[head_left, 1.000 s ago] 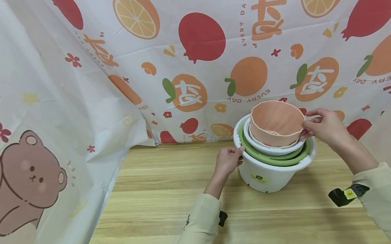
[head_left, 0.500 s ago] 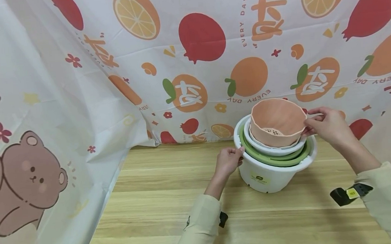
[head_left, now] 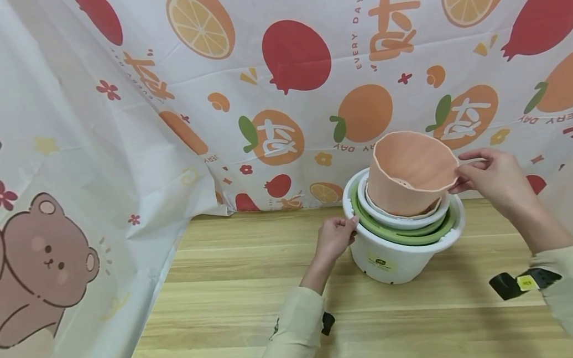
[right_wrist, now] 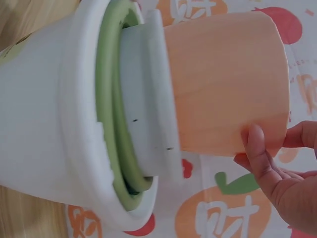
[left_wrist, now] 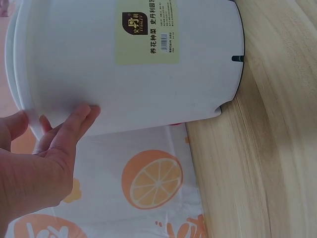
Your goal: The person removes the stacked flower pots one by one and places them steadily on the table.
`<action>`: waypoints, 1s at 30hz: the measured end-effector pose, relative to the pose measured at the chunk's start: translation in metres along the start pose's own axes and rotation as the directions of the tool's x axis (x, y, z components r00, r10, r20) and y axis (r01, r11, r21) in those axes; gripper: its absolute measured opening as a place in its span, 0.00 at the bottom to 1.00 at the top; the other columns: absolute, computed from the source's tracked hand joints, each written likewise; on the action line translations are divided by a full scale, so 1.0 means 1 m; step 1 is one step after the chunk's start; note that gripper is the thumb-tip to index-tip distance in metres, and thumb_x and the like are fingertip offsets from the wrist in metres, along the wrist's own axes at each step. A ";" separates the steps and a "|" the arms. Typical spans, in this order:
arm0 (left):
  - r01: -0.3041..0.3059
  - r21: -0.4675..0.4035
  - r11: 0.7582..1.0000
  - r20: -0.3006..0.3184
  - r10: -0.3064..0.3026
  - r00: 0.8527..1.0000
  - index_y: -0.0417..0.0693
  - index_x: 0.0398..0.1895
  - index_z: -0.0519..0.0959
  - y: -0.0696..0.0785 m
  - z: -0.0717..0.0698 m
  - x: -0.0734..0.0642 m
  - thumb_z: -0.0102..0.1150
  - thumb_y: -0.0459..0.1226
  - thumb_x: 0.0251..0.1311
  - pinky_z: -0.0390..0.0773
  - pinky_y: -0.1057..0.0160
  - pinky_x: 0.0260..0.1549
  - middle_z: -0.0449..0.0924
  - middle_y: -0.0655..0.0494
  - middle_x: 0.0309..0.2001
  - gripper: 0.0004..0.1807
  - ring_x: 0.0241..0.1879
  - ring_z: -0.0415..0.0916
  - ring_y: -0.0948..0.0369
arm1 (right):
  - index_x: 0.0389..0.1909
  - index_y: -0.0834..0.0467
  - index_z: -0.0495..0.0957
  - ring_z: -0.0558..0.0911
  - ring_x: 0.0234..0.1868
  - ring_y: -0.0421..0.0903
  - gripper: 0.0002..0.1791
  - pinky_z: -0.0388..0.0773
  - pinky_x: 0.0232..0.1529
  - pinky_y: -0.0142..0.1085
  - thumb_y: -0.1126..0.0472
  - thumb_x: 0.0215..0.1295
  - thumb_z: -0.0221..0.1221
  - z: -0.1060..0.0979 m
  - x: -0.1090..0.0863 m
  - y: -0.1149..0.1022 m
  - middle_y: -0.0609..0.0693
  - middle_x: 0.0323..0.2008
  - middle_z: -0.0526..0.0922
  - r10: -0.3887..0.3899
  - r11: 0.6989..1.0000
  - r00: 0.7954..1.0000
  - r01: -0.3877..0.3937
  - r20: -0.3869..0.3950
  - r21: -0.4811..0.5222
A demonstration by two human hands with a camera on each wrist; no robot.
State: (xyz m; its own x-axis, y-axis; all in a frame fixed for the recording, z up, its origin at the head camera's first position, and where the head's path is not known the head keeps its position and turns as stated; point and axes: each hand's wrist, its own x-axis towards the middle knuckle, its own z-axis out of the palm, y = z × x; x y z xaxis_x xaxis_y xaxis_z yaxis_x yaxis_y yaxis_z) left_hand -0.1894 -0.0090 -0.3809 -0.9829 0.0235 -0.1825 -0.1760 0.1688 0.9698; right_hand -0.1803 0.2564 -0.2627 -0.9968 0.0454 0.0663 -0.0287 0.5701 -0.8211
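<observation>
Nested flower pots stand on the wooden table. The large white pot (head_left: 389, 260) is outermost, with green pot rims (head_left: 415, 240) inside it and a smaller white pot (head_left: 404, 224) within those. My left hand (head_left: 335, 235) holds the large pot's rim at its left, thumb over the edge and fingers against the outer wall in the left wrist view. My right hand (head_left: 493, 178) pinches the right rim of a peach flower pot (right_wrist: 223, 84) with a wavy edge. That pot is tilted and partly raised out of the stack, its base hidden. Another peach rim (head_left: 434, 208) shows beneath it.
A fruit-printed cloth (head_left: 302, 117) hangs close behind the pots, and a bear-printed cloth (head_left: 47, 251) borders the left side. The wooden table (head_left: 215, 306) extends left and in front. A yellow label (left_wrist: 147, 49) is on the large white pot.
My right hand has moved up and to the right, drawing the peach flower pot higher out of the smaller white pot. The left hand keeps its place on the large rim.
</observation>
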 end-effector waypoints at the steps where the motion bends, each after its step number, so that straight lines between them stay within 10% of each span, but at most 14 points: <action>1: 0.000 0.004 1.000 0.000 0.000 1.000 0.39 0.29 0.78 0.000 0.000 0.000 0.56 0.45 0.60 0.80 0.61 0.34 0.78 0.52 0.27 0.16 0.32 0.79 0.57 | 0.60 0.70 0.59 0.83 0.29 0.43 0.30 0.76 0.32 0.22 0.51 0.67 0.48 -0.001 -0.001 -0.001 0.50 0.32 0.84 -0.001 1.000 1.000 0.001 -0.003 0.012; 30: -0.007 -0.011 1.000 -0.003 0.007 1.000 0.38 0.29 0.79 0.001 0.001 -0.001 0.57 0.43 0.59 0.81 0.60 0.34 0.79 0.50 0.27 0.15 0.29 0.78 0.60 | 0.52 0.59 0.67 0.81 0.21 0.36 0.20 0.77 0.26 0.23 0.52 0.64 0.54 -0.035 -0.011 -0.015 0.29 0.23 0.77 0.014 0.997 0.974 0.004 -0.224 0.080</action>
State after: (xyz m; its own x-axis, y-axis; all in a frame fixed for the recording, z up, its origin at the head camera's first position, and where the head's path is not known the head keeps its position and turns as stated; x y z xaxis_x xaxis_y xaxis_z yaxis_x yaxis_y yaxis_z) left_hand -0.1884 -0.0084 -0.3798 -0.9843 0.0215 -0.1751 -0.1695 0.1580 0.9728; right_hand -0.1662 0.2761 -0.2318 -0.9549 0.2359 0.1802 -0.0389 0.5025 -0.8637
